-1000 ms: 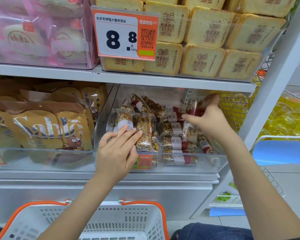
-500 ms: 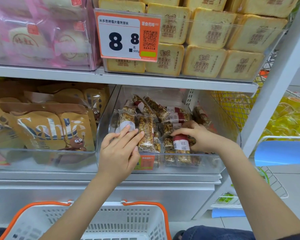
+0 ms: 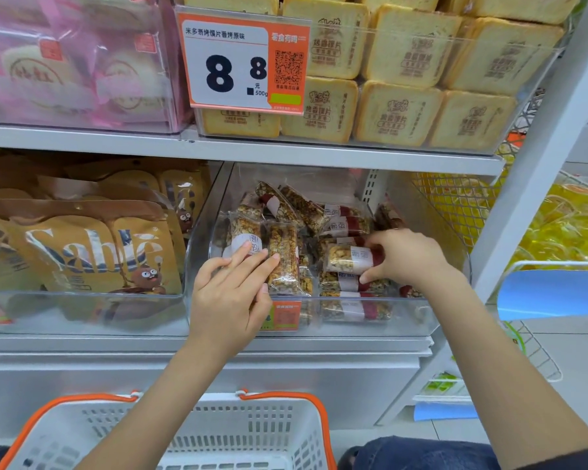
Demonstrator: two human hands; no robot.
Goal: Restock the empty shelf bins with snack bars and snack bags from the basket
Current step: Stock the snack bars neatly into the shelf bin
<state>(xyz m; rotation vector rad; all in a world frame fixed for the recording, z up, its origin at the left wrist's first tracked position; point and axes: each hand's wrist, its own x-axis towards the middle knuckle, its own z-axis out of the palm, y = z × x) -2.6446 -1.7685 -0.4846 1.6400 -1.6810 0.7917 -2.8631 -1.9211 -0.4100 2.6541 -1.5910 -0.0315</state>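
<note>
Two hands in the bin [image 3: 448,232]: right [image 3: 404,257] gripping a bar [image 3: 348,259], left [image 3: 231,290] flat beside "Sablé" bags [image 3: 92,252].

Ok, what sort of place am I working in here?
Most likely a snack aisle in a shop: a price tag hangs on a clear bin of packaged toast, stocked shelf bins hold wrapped snack bars, and a shopping basket sits below.

A shop: stocked shelves [image 3: 238,152] bearing a price tag [image 3: 243,62].

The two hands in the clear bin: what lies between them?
In the head view, one upright snack bar stands between the left hand and the right hand, with more bars stacked behind it.
</note>
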